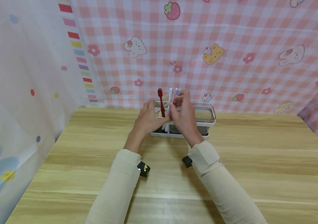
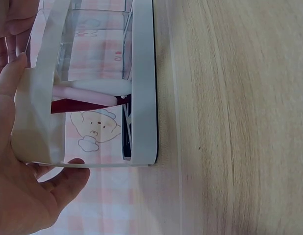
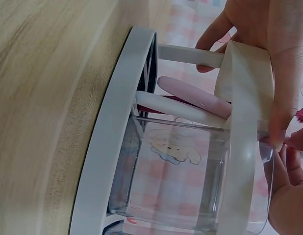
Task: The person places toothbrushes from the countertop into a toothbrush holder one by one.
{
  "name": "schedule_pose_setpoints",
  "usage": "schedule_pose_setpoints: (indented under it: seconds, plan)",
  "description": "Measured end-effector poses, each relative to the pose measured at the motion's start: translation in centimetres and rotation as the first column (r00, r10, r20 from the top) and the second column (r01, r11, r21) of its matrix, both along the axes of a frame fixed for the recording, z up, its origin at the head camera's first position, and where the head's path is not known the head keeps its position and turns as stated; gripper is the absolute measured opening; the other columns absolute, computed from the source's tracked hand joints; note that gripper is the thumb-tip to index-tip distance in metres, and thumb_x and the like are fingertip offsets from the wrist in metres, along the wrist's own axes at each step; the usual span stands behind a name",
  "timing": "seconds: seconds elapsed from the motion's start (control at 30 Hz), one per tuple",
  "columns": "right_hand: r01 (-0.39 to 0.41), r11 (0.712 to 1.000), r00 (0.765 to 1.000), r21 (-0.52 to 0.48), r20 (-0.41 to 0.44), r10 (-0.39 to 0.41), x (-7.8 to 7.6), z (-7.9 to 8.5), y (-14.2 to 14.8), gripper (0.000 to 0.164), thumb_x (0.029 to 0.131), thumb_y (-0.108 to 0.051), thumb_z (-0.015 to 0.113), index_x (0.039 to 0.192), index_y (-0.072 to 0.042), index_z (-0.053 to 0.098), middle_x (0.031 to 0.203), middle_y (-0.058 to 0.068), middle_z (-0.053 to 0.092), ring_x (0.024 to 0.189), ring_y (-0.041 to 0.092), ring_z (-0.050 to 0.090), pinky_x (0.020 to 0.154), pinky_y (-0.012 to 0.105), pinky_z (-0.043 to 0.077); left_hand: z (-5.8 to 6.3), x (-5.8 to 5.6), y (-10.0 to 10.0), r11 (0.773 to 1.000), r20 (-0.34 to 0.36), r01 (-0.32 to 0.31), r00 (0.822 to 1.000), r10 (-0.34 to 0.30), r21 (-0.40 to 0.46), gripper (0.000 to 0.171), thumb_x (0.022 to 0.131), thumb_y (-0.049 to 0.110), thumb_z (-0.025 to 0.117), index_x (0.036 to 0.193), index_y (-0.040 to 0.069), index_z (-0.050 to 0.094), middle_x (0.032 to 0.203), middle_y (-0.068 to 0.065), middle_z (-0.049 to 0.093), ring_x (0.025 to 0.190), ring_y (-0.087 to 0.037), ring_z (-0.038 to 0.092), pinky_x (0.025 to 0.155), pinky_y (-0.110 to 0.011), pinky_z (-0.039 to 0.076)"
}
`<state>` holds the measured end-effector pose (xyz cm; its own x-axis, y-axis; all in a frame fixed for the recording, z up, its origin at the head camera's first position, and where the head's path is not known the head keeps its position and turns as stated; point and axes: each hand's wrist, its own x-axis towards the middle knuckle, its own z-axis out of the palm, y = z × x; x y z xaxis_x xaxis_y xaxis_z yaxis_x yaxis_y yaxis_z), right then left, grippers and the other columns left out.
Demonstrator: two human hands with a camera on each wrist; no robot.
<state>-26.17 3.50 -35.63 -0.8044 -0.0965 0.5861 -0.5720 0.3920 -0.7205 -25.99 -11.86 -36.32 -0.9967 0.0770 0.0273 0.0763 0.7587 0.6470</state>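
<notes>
A white-framed toothbrush holder [image 1: 160, 134] stands on the table. My left hand [image 1: 147, 119] grips its left end, thumb along the upper rim [image 2: 34, 112] and fingers around the far side. My right hand [image 1: 185, 115] pinches a pink toothbrush [image 3: 195, 95] near its head, just above the rim. That brush's handle slants down inside the holder, beside the handle of a white toothbrush [image 3: 181, 108]. A red toothbrush [image 1: 161, 101] leans in the left section, its head pointing up. Fingers partly cover the brush heads.
A clear cup [image 3: 166, 171] sits in the holder, right of the brushes. Under it all is a wood-grain table [image 1: 159, 193]. Behind the table's back edge hangs a pink checked curtain [image 1: 159, 40], with a white dotted curtain [image 1: 16, 77] at the left.
</notes>
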Motion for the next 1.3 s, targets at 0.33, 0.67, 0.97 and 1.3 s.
schedule_pose_setpoints:
  seconds: [0.33, 0.67, 0.97, 1.3]
  plan:
    - [0.006, 1.0, 0.999, -0.014, 0.049, -0.005, 0.19, 0.12, -0.06, 0.033, 0.096, 0.001, 0.065, 0.12, 0.0, 0.043, 0.102, 0.017, 0.061, 0.092, 0.027, 0.065, 0.07, 0.039, 0.06, 0.08, -0.1, -0.01, 1.0, -0.001, 0.0, 1.0, 0.0, -0.001, 0.107, 0.086, 0.064, 0.068, 0.161, 0.008, 0.016, 0.161, -0.017, 0.027, 0.142, -0.036, 0.035, 0.109, -0.056, 0.039]
    - [0.023, 1.0, 0.998, 0.008, 0.06, -0.024, 0.14, 0.34, -0.05, 0.031, 0.092, 0.006, 0.067, 0.11, 0.001, 0.044, 0.1, 0.019, 0.065, 0.09, 0.028, 0.067, 0.069, 0.035, 0.06, 0.32, -0.05, 0.04, 1.0, -0.02, 0.012, 1.0, -0.012, 0.006, 0.105, 0.087, 0.06, 0.069, 0.161, 0.007, 0.016, 0.16, -0.018, 0.028, 0.141, -0.037, 0.036, 0.108, -0.055, 0.04]
    - [0.025, 0.999, 0.996, 0.03, 0.086, -0.027, 0.03, 0.23, -0.1, 0.034, 0.089, 0.008, 0.07, 0.108, 0.001, 0.043, 0.098, 0.018, 0.065, 0.087, 0.027, 0.066, 0.067, 0.034, 0.059, 0.17, -0.13, -0.04, 1.0, -0.021, 0.008, 1.0, -0.008, -0.005, 0.105, 0.087, 0.061, 0.069, 0.161, 0.006, 0.018, 0.159, -0.018, 0.029, 0.139, -0.037, 0.038, 0.107, -0.055, 0.041]
    - [0.025, 0.999, 0.99, 0.03, 0.138, -0.029, 0.32, 0.44, -0.02, 0.039, 0.087, 0.008, 0.072, 0.111, 0.001, 0.043, 0.098, 0.017, 0.064, 0.088, 0.027, 0.066, 0.071, 0.036, 0.059, 0.05, 0.06, -0.09, 1.0, -0.013, 0.008, 1.0, -0.008, 0.001, 0.106, 0.086, 0.061, 0.07, 0.161, 0.007, 0.017, 0.158, -0.018, 0.029, 0.138, -0.037, 0.039, 0.106, -0.055, 0.042]
